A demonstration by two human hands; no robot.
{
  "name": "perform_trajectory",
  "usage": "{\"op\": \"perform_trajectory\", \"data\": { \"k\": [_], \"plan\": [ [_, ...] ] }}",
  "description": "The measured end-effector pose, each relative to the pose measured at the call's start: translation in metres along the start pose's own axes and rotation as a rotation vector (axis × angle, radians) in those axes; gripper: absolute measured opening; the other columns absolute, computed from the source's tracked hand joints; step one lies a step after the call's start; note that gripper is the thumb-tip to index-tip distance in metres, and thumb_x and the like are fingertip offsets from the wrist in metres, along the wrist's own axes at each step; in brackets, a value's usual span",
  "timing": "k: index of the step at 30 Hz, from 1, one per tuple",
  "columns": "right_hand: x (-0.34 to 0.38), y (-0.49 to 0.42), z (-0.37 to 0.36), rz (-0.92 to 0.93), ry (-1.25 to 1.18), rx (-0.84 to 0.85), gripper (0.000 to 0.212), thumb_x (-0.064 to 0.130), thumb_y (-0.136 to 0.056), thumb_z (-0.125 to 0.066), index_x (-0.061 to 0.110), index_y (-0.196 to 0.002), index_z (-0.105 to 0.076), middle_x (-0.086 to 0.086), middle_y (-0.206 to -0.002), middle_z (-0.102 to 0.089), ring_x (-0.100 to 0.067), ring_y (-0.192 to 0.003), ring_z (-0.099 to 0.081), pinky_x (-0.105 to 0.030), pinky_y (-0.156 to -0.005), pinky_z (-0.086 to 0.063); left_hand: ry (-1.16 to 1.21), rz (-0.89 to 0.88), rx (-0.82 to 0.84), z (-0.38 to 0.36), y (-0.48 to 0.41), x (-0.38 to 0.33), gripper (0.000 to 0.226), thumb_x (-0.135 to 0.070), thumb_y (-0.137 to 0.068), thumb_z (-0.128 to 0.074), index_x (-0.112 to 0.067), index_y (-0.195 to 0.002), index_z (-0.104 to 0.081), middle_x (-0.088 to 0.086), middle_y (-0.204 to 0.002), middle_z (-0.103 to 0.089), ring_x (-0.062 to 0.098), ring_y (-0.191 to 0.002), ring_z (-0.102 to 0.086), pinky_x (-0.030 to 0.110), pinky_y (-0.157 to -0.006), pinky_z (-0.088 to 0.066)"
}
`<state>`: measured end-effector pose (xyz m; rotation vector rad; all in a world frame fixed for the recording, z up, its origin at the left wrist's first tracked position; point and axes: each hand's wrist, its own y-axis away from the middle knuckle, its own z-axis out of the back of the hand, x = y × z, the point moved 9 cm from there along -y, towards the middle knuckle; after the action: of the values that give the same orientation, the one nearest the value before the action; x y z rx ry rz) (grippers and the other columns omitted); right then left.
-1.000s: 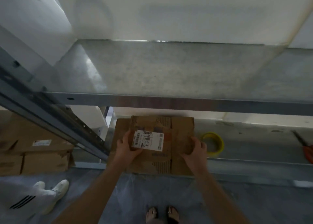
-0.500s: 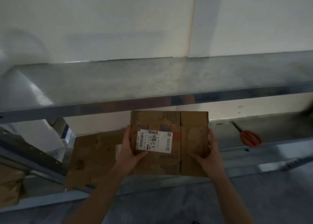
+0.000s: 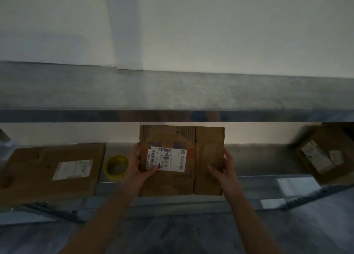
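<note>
Held level over the front lip of the grey metal lower shelf (image 3: pixel 258 157): a flat brown cardboard box (image 3: pixel 191 179), label side up. Gripped at its left edge by the left hand (image 3: pixel 137 165), thumb laid on the lower corner of the white printed shipping label (image 3: pixel 166 159), fingers tucked out of sight beneath. Gripped at its right edge by the right hand (image 3: pixel 224 167), thumb on the top face, fingers curled under. Both hands closed on the box, neither free.

Probably taken at opposite sides to keep the creased board from folding along its upright seam, and turned label-up to keep the barcode readable. Apparently not yet resting on the shelf: near edge out past the shelf front, far edge just below the upper metal shelf (image 3: pixel 172 92).

On the lower shelf to the left, just beside the left hand, a yellow ring of tape (image 3: pixel 116 166); beyond it, a flattened brown cardboard sheet (image 3: pixel 38 169) with a pale label. Far right, tilted, a brown cardboard parcel (image 3: pixel 329 138) with pale labels. Likely meant for the bare stretch between tape and parcel.
</note>
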<state>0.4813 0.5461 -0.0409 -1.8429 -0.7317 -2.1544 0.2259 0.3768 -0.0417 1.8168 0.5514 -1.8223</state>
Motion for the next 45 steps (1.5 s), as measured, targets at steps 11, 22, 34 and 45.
{"op": "perform_trajectory", "data": {
  "k": [11, 22, 34, 45],
  "plan": [
    [-0.009, -0.029, -0.001, -0.086, -0.097, 0.056, 0.07, 0.069, -0.08, -0.055, 0.046, -0.141, -0.031, -0.001, -0.144, -0.045, -0.024, -0.126, -0.05, -0.053, -0.101, -0.048, 0.158, 0.104, 0.072, 0.004, -0.002, 0.019, 0.065, -0.013, -0.077, -0.076, -0.034, -0.132, -0.047, 0.005, -0.126, -0.063, 0.025, -0.117, -0.06, 0.038, -0.088, -0.055],
    [-0.026, -0.038, -0.004, -0.156, -0.114, 0.094, 0.066, 0.061, -0.088, -0.044, 0.035, -0.148, -0.033, 0.001, -0.145, -0.045, -0.024, -0.13, -0.047, -0.051, -0.108, -0.041, 0.133, 0.231, 0.035, -0.004, 0.004, 0.032, 0.028, -0.019, -0.087, -0.064, -0.014, -0.113, -0.056, 0.005, -0.109, -0.071, 0.021, -0.103, -0.067, 0.028, -0.078, -0.056],
    [-0.013, -0.027, -0.003, -0.02, -0.054, 0.259, 0.107, 0.04, -0.079, -0.071, 0.051, -0.151, 0.007, 0.008, -0.154, -0.028, -0.017, -0.138, -0.037, -0.048, -0.109, -0.041, 0.211, 0.258, 0.126, -0.019, 0.002, 0.041, 0.057, -0.044, -0.074, -0.078, -0.035, -0.124, -0.051, 0.003, -0.122, -0.065, 0.023, -0.112, -0.063, 0.03, -0.082, -0.055],
    [-0.032, -0.016, -0.023, -0.021, 0.115, 0.35, 0.067, 0.08, -0.078, -0.052, 0.064, -0.14, -0.031, 0.042, -0.127, -0.049, 0.007, -0.123, -0.051, -0.013, -0.085, -0.051, 0.054, 0.196, 0.251, -0.041, 0.007, 0.022, 0.083, -0.028, -0.083, -0.072, -0.046, -0.145, -0.021, -0.008, -0.134, -0.055, 0.012, -0.122, -0.055, 0.035, -0.093, -0.053]
  ]
}}
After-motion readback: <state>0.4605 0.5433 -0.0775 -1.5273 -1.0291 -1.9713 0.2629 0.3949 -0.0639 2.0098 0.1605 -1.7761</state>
